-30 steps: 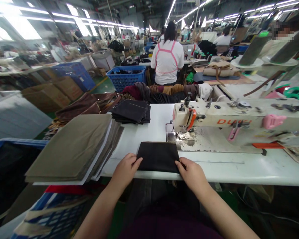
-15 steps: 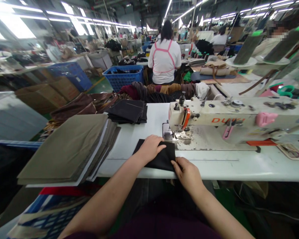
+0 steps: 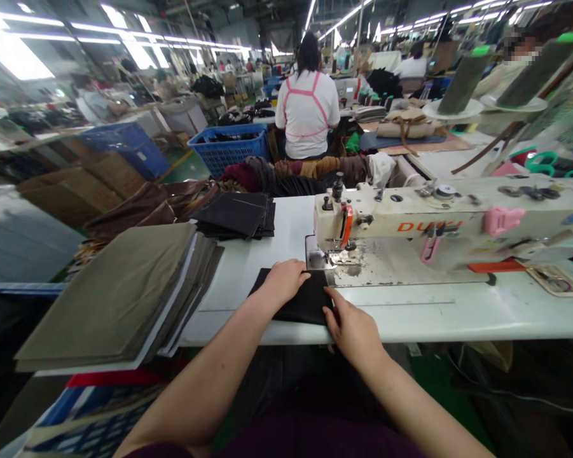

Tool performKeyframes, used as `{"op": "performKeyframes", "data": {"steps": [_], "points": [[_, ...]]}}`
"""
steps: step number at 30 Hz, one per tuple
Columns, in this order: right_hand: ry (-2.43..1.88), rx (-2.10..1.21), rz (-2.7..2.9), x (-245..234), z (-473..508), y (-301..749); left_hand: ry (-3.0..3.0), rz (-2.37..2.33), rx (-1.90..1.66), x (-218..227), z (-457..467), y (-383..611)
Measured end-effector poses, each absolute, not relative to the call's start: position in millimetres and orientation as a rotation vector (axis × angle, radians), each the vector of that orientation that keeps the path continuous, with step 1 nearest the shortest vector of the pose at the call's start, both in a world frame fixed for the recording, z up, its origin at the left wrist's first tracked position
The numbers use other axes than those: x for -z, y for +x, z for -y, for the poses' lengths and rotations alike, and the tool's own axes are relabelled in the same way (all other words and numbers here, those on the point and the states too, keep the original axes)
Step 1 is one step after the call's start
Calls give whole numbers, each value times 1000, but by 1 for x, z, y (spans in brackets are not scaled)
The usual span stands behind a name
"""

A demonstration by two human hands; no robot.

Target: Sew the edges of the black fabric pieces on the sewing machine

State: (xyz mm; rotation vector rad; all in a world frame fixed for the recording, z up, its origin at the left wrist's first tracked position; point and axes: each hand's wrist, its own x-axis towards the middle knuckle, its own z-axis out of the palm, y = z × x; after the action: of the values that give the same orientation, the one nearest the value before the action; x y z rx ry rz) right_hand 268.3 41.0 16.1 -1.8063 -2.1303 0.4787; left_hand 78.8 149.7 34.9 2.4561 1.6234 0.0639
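Observation:
A folded piece of black fabric (image 3: 299,306) lies flat on the sewing table, just in front of the presser foot of the sewing machine (image 3: 400,213). Across its upper part rests my left hand (image 3: 287,280), palm down with the fingers laid out, their tips partly out of sight near the needle plate. At the right edge of the fabric is my right hand (image 3: 355,327). Its thumb and index finger are apart and touch that edge, gripping nothing. Behind the left hand lies a stack of black fabric pieces (image 3: 236,215).
A tall stack of olive-grey fabric panels (image 3: 109,292) overhangs the table (image 3: 420,321) at the left. Thread cones (image 3: 465,79) stand at the upper right. Beyond the table are bundled cloths (image 3: 315,168), a blue crate (image 3: 229,149) and a seated person (image 3: 308,108) seen from behind.
My right thumb and index finger have come apart from their pinch on the fabric's right edge. My left hand stays on the fabric. The whole view has shifted slightly.

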Motion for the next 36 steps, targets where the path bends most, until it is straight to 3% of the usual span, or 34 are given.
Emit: {"op": "performKeyframes", "data": {"steps": [18,21,27,36], "points": [[-1896,-453,2165,-17,-47,263,2476,-1684,-24,-30,-152,84],[-1896,-466,2166,-19,-48,263,2499,-1714,-151,-31,-146,85],[-1911,-487,2156,-19,-50,263,2625,-1159,-499,-21,-114,86],[-1930,-385,2325,-27,-54,264,2717,-1218,-440,3,-101,91]]}}
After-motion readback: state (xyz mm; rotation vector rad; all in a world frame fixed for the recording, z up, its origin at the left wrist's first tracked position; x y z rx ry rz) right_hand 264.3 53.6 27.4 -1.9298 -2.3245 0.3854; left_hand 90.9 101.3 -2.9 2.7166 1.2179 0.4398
